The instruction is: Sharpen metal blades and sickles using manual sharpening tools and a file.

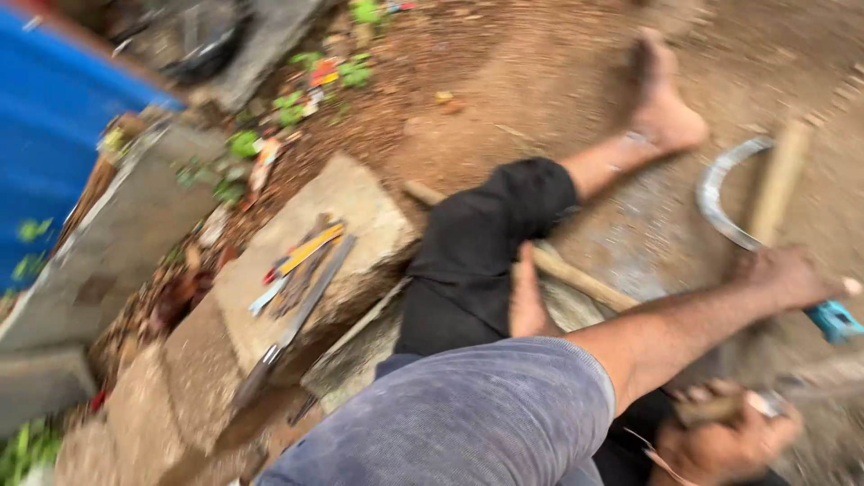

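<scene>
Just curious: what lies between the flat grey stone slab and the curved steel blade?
Head view: the person's bent leg in black shorts and a long wooden stick.

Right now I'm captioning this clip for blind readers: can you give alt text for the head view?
A seated person's right hand grips a tool with a turquoise handle on bare dirt, beside a curved sickle blade. Their left hand holds a small, blurred object. More hand tools lie on a stone slab.

Stone slab (360, 202) at my left, tools (301, 261) lying on it. Curved blade (720, 193) on ground at right, stick (781, 180) across it. My right hand (787, 274) just below both.
</scene>
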